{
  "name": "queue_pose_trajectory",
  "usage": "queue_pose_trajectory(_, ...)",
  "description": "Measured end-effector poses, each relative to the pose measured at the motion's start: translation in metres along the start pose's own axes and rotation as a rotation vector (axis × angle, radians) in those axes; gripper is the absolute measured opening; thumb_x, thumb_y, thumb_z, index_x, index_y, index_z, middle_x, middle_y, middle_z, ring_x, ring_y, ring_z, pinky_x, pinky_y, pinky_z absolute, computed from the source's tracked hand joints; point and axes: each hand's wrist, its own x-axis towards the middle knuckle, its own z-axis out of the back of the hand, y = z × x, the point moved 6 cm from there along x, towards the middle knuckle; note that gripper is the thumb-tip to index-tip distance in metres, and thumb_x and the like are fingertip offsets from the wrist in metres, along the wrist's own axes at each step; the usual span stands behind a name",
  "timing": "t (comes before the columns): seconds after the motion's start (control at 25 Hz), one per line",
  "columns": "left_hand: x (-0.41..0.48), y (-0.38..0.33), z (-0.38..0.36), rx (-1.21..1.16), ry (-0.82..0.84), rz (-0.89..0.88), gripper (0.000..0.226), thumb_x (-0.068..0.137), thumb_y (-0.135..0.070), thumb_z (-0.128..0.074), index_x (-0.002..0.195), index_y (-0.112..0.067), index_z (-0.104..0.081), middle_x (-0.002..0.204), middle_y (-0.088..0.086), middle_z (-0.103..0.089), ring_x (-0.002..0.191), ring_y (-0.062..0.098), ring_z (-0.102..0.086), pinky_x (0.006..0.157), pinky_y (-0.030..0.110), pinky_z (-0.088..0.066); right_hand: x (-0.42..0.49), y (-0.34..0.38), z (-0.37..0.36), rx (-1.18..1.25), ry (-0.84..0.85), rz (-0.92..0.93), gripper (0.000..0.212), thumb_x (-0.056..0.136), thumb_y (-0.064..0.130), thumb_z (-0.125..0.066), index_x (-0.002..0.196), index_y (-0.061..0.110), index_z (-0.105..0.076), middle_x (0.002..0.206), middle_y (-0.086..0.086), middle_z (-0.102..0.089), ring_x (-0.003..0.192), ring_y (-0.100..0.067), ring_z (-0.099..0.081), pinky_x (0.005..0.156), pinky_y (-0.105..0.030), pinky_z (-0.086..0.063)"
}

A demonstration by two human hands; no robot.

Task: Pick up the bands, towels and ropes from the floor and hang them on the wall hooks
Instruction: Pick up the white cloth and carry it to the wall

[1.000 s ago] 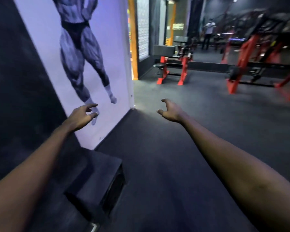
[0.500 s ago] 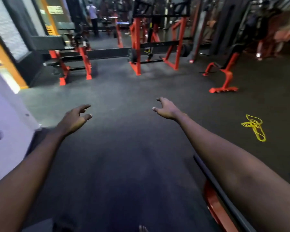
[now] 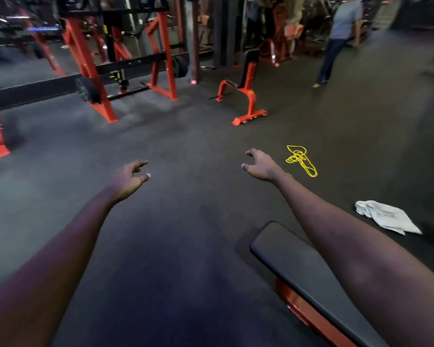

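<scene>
A tangled yellow rope (image 3: 300, 159) lies on the dark gym floor at the right of centre. Nearer and further right, a crumpled white towel (image 3: 386, 217) lies on the floor. My right hand (image 3: 261, 165) is stretched forward above the floor, just left of the rope, fingers loosely spread, holding nothing. Over bare floor at the centre left, my left hand (image 3: 128, 180) is also stretched out, relaxed and holding nothing. No wall hooks are in view.
A black padded bench (image 3: 301, 266) on a red frame runs under my right forearm. A small red stand (image 3: 246, 101) and a red rack (image 3: 105, 71) with a black beam stand further off. A person (image 3: 338, 38) walks at the far right.
The view has swung right, away from the wall poster and onto the open gym floor. The yellow rope and then the white towel have come into view. Both hands stay outstretched and hold nothing.
</scene>
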Motion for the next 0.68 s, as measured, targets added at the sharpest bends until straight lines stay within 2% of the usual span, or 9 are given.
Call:
queue_pose_trajectory(0.32, 0.254, -0.093, -0.069, 0.03, 0.192, -0.273, 0.05, 0.091, -0.031, -0.064, 0.14, -0.029, -0.051, 0.139, 0.008, -0.056, 0.127, 0.023, -0.053, 0.107, 0.035, -0.041, 0.134, -0.094, 0.044, 0.048, -0.17, -0.259, 0.054, 0.091, 0.028, -0.063, 0.14, 0.008, -0.048, 0.144, -0.012, -0.05, 0.134, -0.028, -0.047, 0.108, -0.031, -0.036)
queue_pose_trajectory(0.56, 0.395, -0.202, -0.174, 0.048, 0.395, -0.463, 0.05, 0.091, -0.024, -0.065, 0.14, -0.024, -0.052, 0.137, 0.009, -0.058, 0.126, 0.019, -0.054, 0.1, 0.024, -0.038, 0.2, -0.191, 0.084, 0.088, -0.279, -0.478, 0.051, 0.092, 0.027, -0.064, 0.137, 0.007, -0.05, 0.139, -0.014, -0.052, 0.13, -0.029, -0.049, 0.104, -0.031, -0.037)
queue_pose_trajectory(0.68, 0.446, -0.258, -0.235, 0.079, 0.486, -0.537, 0.051, 0.092, -0.025, -0.064, 0.141, -0.026, -0.051, 0.139, 0.009, -0.056, 0.129, 0.02, -0.052, 0.103, 0.027, -0.037, 0.219, -0.255, 0.104, 0.125, -0.335, -0.602, 0.052, 0.091, 0.028, -0.064, 0.137, 0.007, -0.05, 0.139, -0.015, -0.052, 0.13, -0.029, -0.049, 0.104, -0.031, -0.038)
